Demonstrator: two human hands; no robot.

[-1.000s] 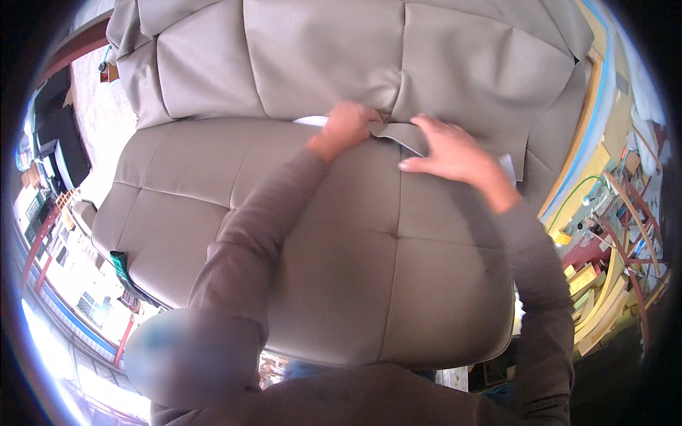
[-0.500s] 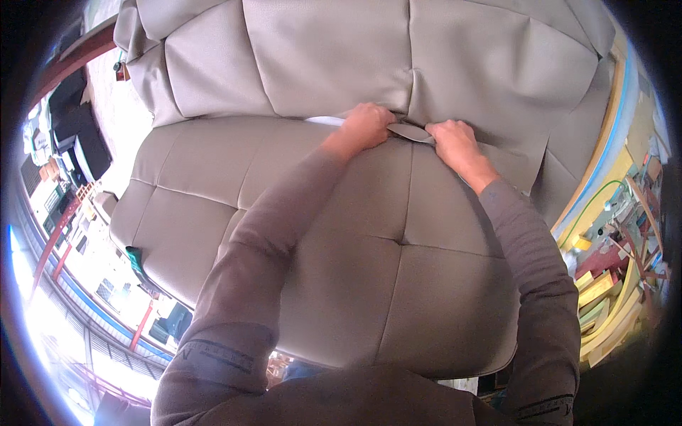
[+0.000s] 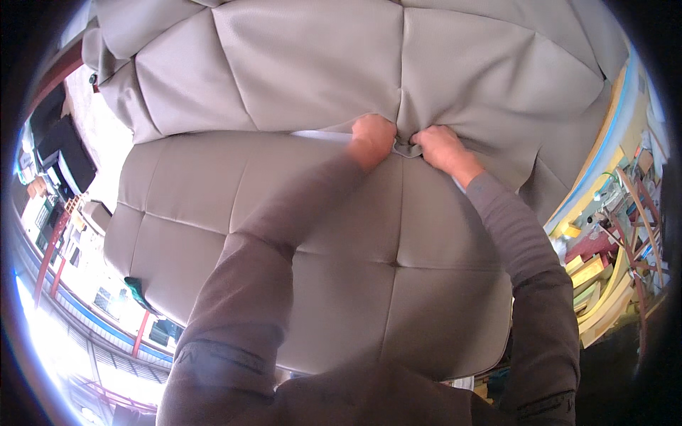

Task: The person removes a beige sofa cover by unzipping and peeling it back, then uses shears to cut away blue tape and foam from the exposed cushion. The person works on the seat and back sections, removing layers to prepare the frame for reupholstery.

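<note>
A large grey-beige upholstery cover (image 3: 312, 64), creased and stitched in panels, drapes over the far part of a tufted seat cushion (image 3: 334, 298) of matching colour. Both my hands are at the seam between the two. The fingers of my left hand (image 3: 373, 138) are curled closed on the cover's edge. Just to its right, my right hand (image 3: 442, 149) grips the same edge, fingers bent into the material. Between them the edge bunches into a small fold. A strip of white lining (image 3: 320, 135) shows left of my left hand.
Yellow foam offcuts (image 3: 600, 284) and other scraps are piled at the right. A wooden edge with a blue strip (image 3: 600, 145) runs along the cover's right side. Something green (image 3: 135, 290) sticks out at the cushion's left edge. Red posts (image 3: 53, 248) stand farther left.
My hands have drawn closer together, and the flap of edge between them has crumpled into a fold. The whole view has shifted slightly, with the cover appearing lower.
</note>
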